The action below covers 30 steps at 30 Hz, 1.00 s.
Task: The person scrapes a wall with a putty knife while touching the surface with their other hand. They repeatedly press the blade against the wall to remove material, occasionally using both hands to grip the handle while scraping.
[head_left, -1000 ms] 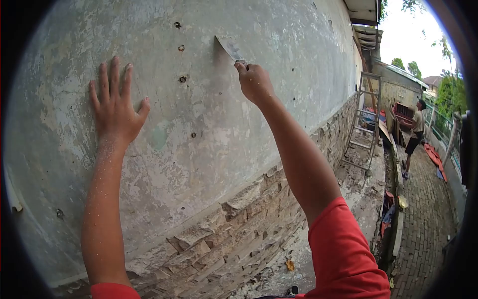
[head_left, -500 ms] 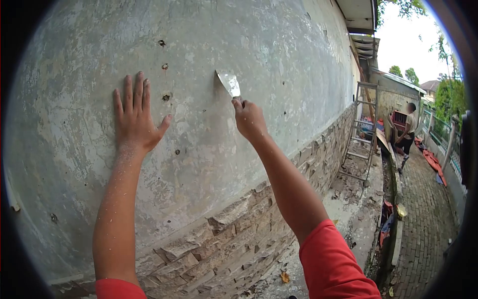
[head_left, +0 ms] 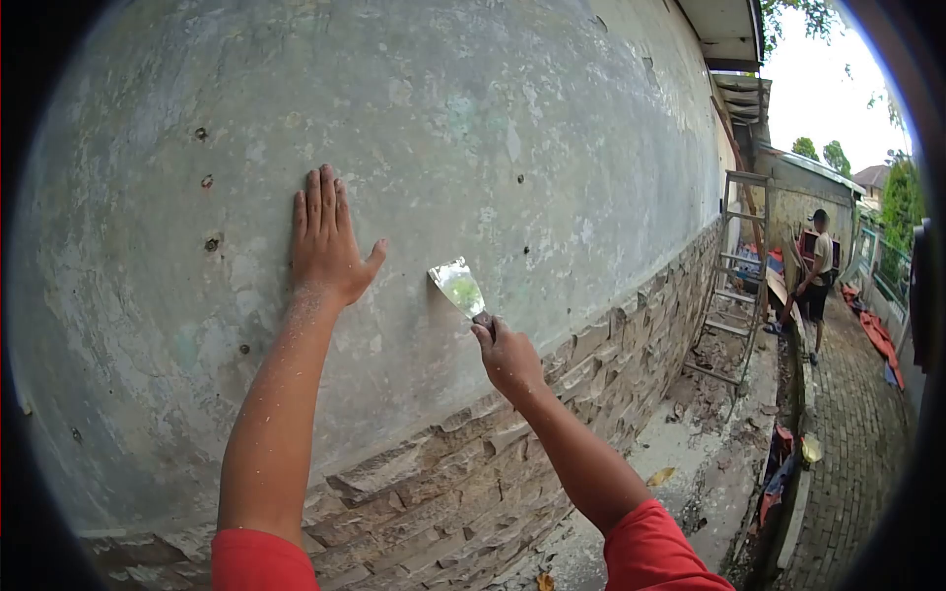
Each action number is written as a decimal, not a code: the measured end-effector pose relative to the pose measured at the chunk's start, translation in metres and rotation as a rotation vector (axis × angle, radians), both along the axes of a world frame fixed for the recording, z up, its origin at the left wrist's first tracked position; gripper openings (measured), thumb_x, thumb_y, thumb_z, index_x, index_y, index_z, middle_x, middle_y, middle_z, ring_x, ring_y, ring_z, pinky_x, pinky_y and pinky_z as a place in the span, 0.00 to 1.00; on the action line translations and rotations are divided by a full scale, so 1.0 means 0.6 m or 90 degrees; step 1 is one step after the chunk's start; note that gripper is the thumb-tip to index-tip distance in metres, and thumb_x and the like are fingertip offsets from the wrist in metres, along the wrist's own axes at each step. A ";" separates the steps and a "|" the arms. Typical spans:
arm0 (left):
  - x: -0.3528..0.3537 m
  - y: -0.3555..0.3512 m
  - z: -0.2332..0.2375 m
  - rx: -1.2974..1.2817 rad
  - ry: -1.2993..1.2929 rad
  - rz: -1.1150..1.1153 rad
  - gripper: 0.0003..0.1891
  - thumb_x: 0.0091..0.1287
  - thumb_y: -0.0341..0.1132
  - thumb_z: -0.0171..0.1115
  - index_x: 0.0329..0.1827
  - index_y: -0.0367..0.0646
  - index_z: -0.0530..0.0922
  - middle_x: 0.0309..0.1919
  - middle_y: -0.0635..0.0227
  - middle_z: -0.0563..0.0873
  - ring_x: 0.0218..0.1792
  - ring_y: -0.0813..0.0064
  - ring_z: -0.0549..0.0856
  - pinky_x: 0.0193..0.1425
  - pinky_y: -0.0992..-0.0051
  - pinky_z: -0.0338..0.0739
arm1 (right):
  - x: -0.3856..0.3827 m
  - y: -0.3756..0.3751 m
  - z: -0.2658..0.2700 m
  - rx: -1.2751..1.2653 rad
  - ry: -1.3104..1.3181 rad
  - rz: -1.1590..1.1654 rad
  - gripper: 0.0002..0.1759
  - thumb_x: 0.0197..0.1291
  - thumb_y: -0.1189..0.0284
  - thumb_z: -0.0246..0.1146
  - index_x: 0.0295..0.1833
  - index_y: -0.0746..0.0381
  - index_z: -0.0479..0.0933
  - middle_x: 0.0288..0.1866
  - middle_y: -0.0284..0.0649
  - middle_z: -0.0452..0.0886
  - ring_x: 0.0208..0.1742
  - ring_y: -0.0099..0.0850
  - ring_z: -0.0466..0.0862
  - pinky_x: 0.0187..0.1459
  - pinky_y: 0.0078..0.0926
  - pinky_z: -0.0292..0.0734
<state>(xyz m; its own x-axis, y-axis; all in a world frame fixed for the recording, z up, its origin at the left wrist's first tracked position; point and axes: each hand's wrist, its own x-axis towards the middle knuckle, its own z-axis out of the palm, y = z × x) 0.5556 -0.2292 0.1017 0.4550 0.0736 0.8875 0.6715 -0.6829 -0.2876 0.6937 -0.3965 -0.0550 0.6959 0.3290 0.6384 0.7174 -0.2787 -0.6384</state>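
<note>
My right hand (head_left: 510, 362) is wrapped round the dark handle of a putty knife (head_left: 460, 288). The wide, shiny blade points up and left, with its edge at the wall (head_left: 414, 118). To the left, my left hand (head_left: 333, 246) lies flat against the wall, thumb spread away from the fingers, holding nothing. The wall is grey-green with flaking, patchy paint and several small holes. Pale flecks dot my left forearm.
Rough stone cladding (head_left: 434, 483) lines the wall's foot. A metal ladder (head_left: 734, 286) leans farther along. Another person (head_left: 816, 281) stands beyond it near a brick path (head_left: 847, 453). Red and blue cloth (head_left: 777, 473) lies by the gutter.
The putty knife has moved down the wall with my right hand. My left hand has shifted right along the wall from the row of holes. The view has turned somewhat.
</note>
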 end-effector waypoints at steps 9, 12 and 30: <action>0.082 -0.021 -0.016 0.033 -0.033 0.116 0.50 0.62 0.57 0.55 0.77 0.36 0.41 0.78 0.56 0.39 0.79 0.61 0.38 0.80 0.59 0.32 | 0.158 -0.015 0.249 0.065 -0.078 0.027 0.26 0.71 0.54 0.47 0.48 0.68 0.77 0.35 0.60 0.82 0.41 0.58 0.82 0.42 0.52 0.77; 0.087 -0.013 -0.019 0.058 -0.055 0.103 0.51 0.61 0.56 0.57 0.77 0.37 0.41 0.78 0.56 0.40 0.79 0.61 0.38 0.80 0.58 0.32 | 0.174 -0.021 0.178 0.035 -0.073 0.049 0.26 0.71 0.54 0.47 0.47 0.67 0.77 0.34 0.60 0.82 0.40 0.59 0.82 0.41 0.53 0.76; 0.373 -0.063 0.147 0.238 -0.127 0.161 0.32 0.72 0.47 0.40 0.77 0.45 0.51 0.78 0.67 0.49 0.78 0.70 0.47 0.81 0.63 0.37 | 0.357 -0.057 0.302 0.051 -0.227 -0.004 0.26 0.71 0.53 0.48 0.45 0.67 0.77 0.34 0.57 0.83 0.38 0.57 0.82 0.40 0.49 0.76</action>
<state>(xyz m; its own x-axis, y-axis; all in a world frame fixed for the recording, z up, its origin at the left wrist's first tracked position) 0.7796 -0.2668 0.1900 0.2824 -0.1810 0.9421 0.8698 -0.3658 -0.3310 0.9081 -0.4306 0.1260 0.4271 0.2648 0.8645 0.8972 -0.2431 -0.3688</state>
